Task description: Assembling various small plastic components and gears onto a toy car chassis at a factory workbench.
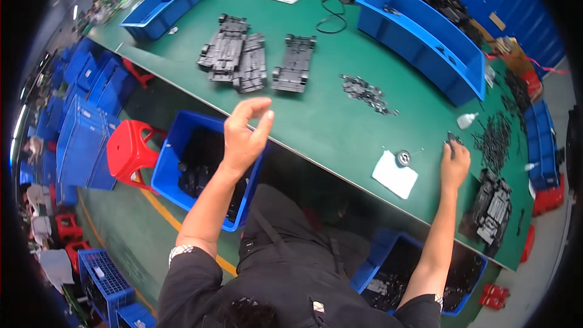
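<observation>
My left hand (246, 136) is raised at the near edge of the table, thumb and fingers apart with nothing between them. Closest to it are black toy-car chassis: a single one (294, 64) and a stack (226, 53) to its left. On the right, my right hand (455, 167) reaches down to the tabletop, its fingertips closed on a small black part (454, 138). Beside that hand lie a pile of thin black rods (495, 140), a white squeeze bottle (466, 121) and another black chassis (490, 206).
A green table (328, 115) carries small dark pieces (366, 93), a white sheet (395, 175) with a round tin (402, 158), and a long blue bin (419, 45). Blue bins of black parts (173, 146) stand below its edge, near a red stool (129, 149).
</observation>
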### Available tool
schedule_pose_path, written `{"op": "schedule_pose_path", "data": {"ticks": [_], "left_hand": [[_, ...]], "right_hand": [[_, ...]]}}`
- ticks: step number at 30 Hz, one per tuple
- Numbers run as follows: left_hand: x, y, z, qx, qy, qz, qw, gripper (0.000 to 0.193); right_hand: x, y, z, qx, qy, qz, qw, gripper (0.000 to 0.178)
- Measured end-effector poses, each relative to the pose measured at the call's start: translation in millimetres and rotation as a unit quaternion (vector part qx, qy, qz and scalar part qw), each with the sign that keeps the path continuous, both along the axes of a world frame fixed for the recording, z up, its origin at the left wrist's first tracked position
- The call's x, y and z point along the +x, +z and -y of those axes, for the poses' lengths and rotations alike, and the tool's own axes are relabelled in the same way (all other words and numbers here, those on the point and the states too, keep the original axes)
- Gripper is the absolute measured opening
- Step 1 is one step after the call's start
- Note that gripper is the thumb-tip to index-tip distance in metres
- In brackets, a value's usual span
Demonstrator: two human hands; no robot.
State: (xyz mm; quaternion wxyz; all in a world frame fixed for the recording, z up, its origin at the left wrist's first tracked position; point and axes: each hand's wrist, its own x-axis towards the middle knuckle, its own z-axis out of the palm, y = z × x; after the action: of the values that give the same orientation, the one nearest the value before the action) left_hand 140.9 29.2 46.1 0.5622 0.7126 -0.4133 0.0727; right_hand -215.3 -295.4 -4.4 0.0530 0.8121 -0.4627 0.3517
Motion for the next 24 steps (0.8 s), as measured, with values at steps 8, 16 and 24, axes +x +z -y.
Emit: {"op": "schedule_pose_path", "data": {"ticks": [8,16,24], "left_hand": [[156,0,20,0.123,0.227,0.186,0.948,0.044],[182,27,67,0.461,0.315,0.092,0.825,0.077],[156,45,56,0.233,0.295,0.049,0.925,0.084]], "right_hand": [[-6,-8,3,-0.056,0.015,0.044,0.997,0.011],[-5,-9,3,-0.102,-0.014,0.09,0.991,0.012],[-4,-7,3,-0.079,-0.031,0.106,0.991,0.015]]}}
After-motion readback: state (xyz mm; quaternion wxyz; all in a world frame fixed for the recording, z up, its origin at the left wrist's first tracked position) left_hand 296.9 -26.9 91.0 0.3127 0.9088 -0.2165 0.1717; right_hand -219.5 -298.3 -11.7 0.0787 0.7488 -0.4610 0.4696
